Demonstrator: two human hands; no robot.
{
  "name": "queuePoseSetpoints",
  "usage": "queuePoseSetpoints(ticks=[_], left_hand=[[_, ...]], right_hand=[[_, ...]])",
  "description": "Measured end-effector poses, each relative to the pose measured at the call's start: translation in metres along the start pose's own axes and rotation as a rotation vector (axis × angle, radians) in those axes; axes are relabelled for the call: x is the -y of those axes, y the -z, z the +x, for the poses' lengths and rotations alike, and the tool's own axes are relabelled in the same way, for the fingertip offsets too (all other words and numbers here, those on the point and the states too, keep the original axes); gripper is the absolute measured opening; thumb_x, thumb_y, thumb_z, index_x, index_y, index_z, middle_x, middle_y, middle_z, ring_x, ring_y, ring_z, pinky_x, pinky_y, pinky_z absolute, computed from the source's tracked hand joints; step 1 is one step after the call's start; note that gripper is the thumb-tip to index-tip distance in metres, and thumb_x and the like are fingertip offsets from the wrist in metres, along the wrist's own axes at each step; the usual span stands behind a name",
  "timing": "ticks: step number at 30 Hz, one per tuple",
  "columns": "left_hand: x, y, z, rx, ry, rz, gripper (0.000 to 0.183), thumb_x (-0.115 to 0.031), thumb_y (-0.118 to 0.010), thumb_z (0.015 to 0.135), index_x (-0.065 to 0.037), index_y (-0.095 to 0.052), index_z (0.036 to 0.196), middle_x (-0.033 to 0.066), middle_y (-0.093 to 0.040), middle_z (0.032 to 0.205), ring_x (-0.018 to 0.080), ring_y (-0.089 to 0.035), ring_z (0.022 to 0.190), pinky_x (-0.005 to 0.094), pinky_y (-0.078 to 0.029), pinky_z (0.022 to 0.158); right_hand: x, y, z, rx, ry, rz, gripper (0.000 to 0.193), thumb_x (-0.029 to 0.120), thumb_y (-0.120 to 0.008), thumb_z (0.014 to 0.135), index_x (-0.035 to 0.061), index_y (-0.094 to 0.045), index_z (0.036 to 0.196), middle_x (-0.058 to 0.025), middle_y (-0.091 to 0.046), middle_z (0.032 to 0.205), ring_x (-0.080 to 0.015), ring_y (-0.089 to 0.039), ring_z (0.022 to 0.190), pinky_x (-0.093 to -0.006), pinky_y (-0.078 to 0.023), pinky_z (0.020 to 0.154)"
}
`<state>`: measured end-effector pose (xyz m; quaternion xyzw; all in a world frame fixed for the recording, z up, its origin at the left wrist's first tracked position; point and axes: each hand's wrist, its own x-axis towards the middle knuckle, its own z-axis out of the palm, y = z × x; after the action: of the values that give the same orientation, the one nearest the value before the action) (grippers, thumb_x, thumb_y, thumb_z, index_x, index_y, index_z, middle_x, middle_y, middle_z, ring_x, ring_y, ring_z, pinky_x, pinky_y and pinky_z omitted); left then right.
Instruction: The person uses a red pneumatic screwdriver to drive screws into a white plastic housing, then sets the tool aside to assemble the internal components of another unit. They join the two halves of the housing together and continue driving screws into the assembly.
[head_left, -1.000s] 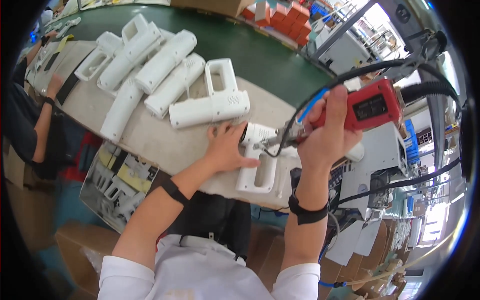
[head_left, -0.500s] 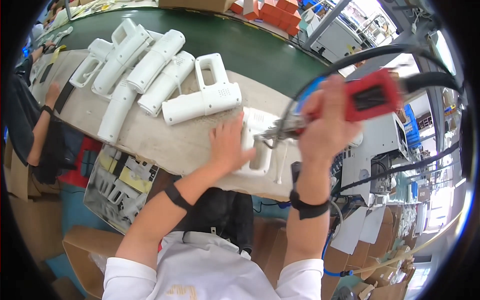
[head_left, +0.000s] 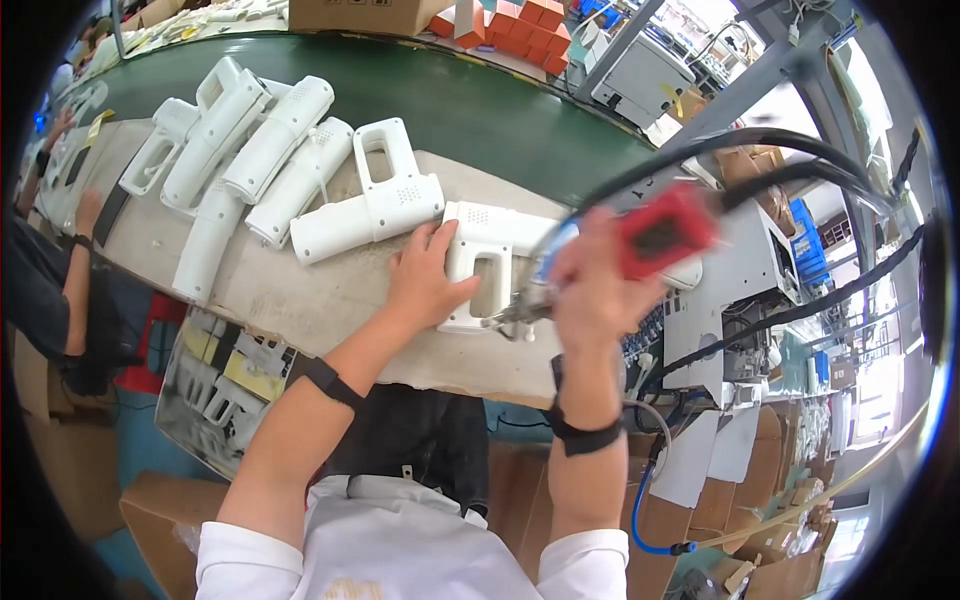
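Observation:
My left hand [head_left: 425, 272] grips the end of a white plastic gun-shaped housing [head_left: 465, 300] lying on the worktop, fingers at its upper corner and thumb by the loop handle. In my right hand [head_left: 600, 300] is a red hand-held power tool [head_left: 665, 232] with a black cable, smeared by motion. Its metal tip [head_left: 520, 312] is over the lower part of the loop handle; whether it touches cannot be made out. My right hand and the tool hide part of the housing's barrel. Just left of my left hand lies another white gun-shaped housing [head_left: 375, 205].
Several more white housings [head_left: 250, 150] are heaped at the left of the worktop [head_left: 350, 310]. Behind runs a green conveyor belt [head_left: 470, 110]. A co-worker's arm [head_left: 80, 270] is at far left. Below the worktop stands a bin of white parts [head_left: 225, 390]. Black cables [head_left: 800, 300] hang at right.
My right hand has brought the tool left and down, its tip lower on the loop handle. My left hand stays on the housing. The whole view has shifted slightly.

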<state>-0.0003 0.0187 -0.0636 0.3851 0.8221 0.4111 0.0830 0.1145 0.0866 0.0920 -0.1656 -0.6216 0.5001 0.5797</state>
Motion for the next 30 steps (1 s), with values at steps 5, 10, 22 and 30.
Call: queuePoseSetpoints(ticks=[5,10,22,30], left_hand=[[0.003,0.002,-0.003,0.008,0.012,0.035,0.079,-0.042,-0.07,0.071,-0.013,-0.042,0.139,0.0156,-0.04,0.138,0.0326,-0.043,0.125,0.05,-0.028,0.104],[0.0,0.003,-0.002,0.01,-0.014,0.004,0.079,-0.042,-0.07,0.072,-0.013,-0.041,0.139,0.0161,-0.04,0.138,0.0322,-0.041,0.127,0.0508,-0.027,0.105],[0.015,-0.009,0.002,0.016,-0.045,-0.185,0.077,-0.039,-0.072,0.071,-0.015,-0.042,0.139,0.0148,-0.043,0.135,0.033,-0.043,0.124,0.0521,-0.029,0.101],[0.073,-0.042,0.021,-0.006,-0.154,-0.268,0.066,-0.025,-0.068,0.075,-0.013,-0.044,0.136,0.0131,-0.048,0.128,0.0329,-0.048,0.12,0.0532,-0.035,0.094]], right_hand=[[-0.022,-0.001,-0.006,0.079,0.013,-0.05,0.019,0.016,-0.063,0.092,0.0018,-0.054,0.082,-0.0019,-0.051,0.052,-0.009,-0.044,0.039,-0.0226,-0.033,0.038],[0.037,-0.008,0.003,0.013,-0.02,0.081,0.025,0.019,-0.063,0.092,0.006,-0.05,0.075,-0.0004,-0.049,0.052,-0.0083,-0.043,0.038,-0.0217,-0.029,0.035],[0.03,-0.041,-0.01,0.123,-0.028,0.047,0.023,0.021,-0.066,0.09,0.0017,-0.056,0.082,-0.0029,-0.051,0.052,-0.0095,-0.045,0.039,-0.0221,-0.029,0.036],[0.001,-0.065,-0.035,0.217,-0.125,0.09,0.013,0.007,-0.069,0.085,0.0014,-0.058,0.081,0.0,-0.055,0.056,-0.0072,-0.05,0.045,-0.0215,-0.037,0.043]])
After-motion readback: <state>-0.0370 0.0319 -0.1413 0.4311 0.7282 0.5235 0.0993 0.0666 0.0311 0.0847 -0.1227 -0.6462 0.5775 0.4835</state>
